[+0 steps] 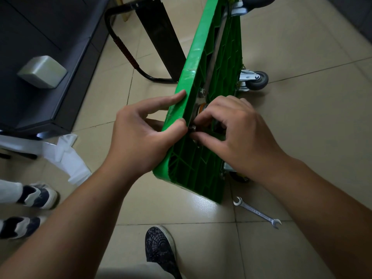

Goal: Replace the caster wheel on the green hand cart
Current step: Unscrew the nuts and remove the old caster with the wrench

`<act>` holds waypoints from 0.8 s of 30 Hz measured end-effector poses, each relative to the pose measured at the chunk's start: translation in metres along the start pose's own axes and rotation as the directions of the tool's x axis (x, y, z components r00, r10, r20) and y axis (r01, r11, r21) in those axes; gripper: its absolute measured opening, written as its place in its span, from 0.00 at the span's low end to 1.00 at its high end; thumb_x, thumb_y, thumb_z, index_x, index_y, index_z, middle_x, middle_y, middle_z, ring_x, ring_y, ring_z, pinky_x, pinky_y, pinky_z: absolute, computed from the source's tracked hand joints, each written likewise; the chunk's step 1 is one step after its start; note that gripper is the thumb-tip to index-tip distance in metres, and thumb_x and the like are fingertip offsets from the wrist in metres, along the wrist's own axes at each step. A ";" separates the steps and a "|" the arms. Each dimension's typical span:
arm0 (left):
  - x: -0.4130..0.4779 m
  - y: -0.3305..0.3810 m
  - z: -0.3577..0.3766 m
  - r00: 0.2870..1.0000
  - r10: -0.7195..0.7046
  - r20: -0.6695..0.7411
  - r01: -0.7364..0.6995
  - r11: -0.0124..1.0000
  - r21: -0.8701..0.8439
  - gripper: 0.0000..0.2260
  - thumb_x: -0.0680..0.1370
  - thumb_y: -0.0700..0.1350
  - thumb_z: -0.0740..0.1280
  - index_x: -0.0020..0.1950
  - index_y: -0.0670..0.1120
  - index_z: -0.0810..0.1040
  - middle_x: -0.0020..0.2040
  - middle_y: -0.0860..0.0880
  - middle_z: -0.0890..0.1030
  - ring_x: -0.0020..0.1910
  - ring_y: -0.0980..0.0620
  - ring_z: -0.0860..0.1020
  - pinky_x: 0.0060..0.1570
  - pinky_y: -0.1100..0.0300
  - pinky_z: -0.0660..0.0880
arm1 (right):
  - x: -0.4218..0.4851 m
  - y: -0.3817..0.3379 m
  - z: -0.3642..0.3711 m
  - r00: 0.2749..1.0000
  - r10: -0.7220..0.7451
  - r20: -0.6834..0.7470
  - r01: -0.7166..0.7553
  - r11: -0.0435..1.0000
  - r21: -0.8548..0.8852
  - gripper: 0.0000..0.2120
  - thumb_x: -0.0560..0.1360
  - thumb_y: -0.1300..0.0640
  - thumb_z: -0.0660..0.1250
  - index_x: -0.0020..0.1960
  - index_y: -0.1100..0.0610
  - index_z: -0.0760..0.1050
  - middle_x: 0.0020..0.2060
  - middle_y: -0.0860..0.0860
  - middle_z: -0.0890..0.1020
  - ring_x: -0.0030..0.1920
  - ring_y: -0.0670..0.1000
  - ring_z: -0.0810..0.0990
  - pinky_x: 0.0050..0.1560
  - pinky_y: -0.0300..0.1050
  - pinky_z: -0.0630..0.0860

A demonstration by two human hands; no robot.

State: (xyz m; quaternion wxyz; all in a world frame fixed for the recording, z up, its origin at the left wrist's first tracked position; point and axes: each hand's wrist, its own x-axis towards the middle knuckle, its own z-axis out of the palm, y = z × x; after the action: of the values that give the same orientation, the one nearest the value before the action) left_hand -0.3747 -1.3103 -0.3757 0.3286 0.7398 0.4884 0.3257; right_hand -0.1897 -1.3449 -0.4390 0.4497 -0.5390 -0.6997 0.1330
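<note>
On the underside of the green cart [201,174], my right hand [239,133] pinches the nut [192,128]; my left hand [145,133] grips its edge just left.

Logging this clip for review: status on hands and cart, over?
Left hand gripping cart edge. Right hand pinching bolt on underside. Wrench lying on floor, clear of the work.

Left hand [141,135], right hand [239,133] on cart [223,57]

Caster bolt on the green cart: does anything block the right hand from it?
Nothing visible does: the right hand pinches the bolt on the green cart underside, and the left hand grips the cart's edge beside it.
</note>
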 end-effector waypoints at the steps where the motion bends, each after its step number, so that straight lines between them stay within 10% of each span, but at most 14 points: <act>1: 0.000 0.000 0.000 1.000 -0.002 -0.001 0.002 1.000 -0.001 0.20 0.72 0.44 0.74 0.65 0.54 0.83 0.61 0.53 0.84 0.43 0.53 0.87 0.38 0.52 0.85 | 0.000 0.000 0.000 1.000 -0.007 -0.003 0.007 1.000 0.001 0.08 0.72 0.52 0.76 0.48 0.54 0.82 0.45 0.48 0.81 0.47 0.52 0.78 0.51 0.54 0.72; 10: -0.001 0.004 0.001 1.000 0.007 0.003 -0.007 1.000 0.001 0.20 0.73 0.44 0.73 0.65 0.53 0.83 0.62 0.54 0.83 0.43 0.55 0.87 0.37 0.58 0.84 | 0.000 0.006 -0.006 1.000 -0.003 -0.024 0.003 1.000 -0.008 0.12 0.74 0.44 0.73 0.48 0.53 0.82 0.44 0.48 0.80 0.46 0.50 0.77 0.50 0.54 0.72; 24: 0.000 0.001 0.001 1.000 0.013 0.001 -0.013 1.000 0.018 0.20 0.73 0.44 0.74 0.65 0.53 0.83 0.62 0.53 0.83 0.43 0.53 0.87 0.37 0.53 0.85 | -0.004 0.003 0.002 0.994 -0.101 -0.044 0.099 0.993 -0.060 0.08 0.71 0.57 0.76 0.49 0.56 0.81 0.46 0.50 0.81 0.48 0.55 0.79 0.48 0.53 0.72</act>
State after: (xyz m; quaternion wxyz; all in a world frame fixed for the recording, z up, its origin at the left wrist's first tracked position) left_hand -0.3734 -1.3113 -0.3756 0.3200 0.7460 0.4864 0.3233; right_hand -0.1889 -1.3469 -0.4442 0.4562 -0.5190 -0.7187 0.0772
